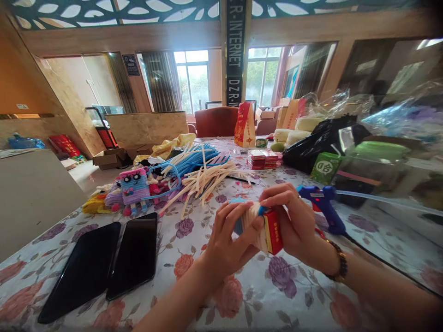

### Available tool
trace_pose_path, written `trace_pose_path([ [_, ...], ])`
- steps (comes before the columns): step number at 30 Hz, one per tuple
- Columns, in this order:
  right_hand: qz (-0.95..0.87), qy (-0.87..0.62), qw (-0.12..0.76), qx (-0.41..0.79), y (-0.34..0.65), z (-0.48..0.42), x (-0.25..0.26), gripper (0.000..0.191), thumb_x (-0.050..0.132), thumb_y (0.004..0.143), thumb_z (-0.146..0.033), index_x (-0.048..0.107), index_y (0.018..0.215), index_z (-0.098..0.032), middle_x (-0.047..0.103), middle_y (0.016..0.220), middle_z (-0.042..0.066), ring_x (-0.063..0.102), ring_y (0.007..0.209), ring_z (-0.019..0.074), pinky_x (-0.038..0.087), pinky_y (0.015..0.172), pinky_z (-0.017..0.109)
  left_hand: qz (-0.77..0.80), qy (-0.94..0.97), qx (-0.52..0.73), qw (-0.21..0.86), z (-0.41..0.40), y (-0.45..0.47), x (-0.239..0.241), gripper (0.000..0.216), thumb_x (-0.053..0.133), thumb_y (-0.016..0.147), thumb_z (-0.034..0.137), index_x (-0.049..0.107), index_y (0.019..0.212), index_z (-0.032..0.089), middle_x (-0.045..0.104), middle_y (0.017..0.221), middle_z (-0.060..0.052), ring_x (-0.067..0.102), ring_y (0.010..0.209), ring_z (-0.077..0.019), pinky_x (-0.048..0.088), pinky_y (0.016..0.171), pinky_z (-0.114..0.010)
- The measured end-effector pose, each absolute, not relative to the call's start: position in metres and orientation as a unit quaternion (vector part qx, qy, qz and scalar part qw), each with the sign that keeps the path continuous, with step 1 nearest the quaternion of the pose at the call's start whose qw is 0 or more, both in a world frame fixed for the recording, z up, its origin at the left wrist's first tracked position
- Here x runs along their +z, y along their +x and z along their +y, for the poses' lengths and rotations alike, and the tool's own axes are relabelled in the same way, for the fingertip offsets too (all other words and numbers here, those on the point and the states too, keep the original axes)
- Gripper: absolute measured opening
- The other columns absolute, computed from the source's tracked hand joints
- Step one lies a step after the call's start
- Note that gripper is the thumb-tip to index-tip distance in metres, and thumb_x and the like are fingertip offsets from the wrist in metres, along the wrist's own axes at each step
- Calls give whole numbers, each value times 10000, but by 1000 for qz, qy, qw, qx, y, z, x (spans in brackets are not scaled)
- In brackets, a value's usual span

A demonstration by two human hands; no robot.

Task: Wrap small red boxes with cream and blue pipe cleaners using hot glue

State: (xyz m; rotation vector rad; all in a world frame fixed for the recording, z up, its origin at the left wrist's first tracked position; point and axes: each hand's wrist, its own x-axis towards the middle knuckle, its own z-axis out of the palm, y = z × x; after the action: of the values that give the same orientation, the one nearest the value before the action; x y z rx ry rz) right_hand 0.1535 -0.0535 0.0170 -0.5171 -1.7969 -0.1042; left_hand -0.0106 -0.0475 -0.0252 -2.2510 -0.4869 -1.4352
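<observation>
- The left hand (228,242) and the right hand (294,221) meet above the near middle of the bench (277,295), which wears a flowered cloth.
- Between them is a small red box (273,233) partly wrapped in cream and blue fuzzy stems (249,220).
- Left hand: fingers curled tight round the wrapped side of the box, thumb pressed on the cream turns.
- Right hand: fingers closed on the red end and top of the box, the fingertips pinching where a blue stem comes up; a bead bracelet (337,265) sits on that wrist.
- Handling, as a judgement: the box looks light and thin-walled, likely to dent if squeezed on its broad faces, so the edges and ends are the safer hold. The stems look soft outside yet springy, and the wraps may slip unless pinned by a thumb.
- A blue glue gun (323,203) lies just beyond the right hand, toward the right edge, with its clear stick pointing right.
- 2 dark phones (104,265) lie side by side at the near left.
- A heap of loose blue and cream stems (197,173) and a striped fuzzy doll (133,186) lie further back on the left.
- A stack of red boxes (263,159) sits toward the far edge.
</observation>
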Motion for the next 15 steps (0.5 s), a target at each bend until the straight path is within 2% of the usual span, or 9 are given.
trace_pose_path([
  [4,-783,-212,581,-66,158,-52,17,220,443,809,-55,523,927,-223,566,870,41,529,806,177,430,682,353,-175,-803,-523,226,-48,-10,-24,352,598,805,229,480,1128,157,451,1233,-170,423,1170,-275,444,924,-495],
  [9,-793,-195,570,-95,161,-50,19,233,444,800,-51,533,933,-220,580,870,46,540,819,181,437,682,349,-167,-807,-521,222,-49,-9,-24,367,611,796,227,475,1127,145,421,1231,-165,433,1197,-296,393,983,-579],
  [15,-790,-193,574,-93,159,-49,20,211,448,798,-62,527,901,-228,578,847,42,540,793,181,433,655,339,-176,-809,-512,227,-51,-9,-23,371,617,792,212,469,1125,143,430,1219,-160,433,1215,-282,444,960,-539],
])
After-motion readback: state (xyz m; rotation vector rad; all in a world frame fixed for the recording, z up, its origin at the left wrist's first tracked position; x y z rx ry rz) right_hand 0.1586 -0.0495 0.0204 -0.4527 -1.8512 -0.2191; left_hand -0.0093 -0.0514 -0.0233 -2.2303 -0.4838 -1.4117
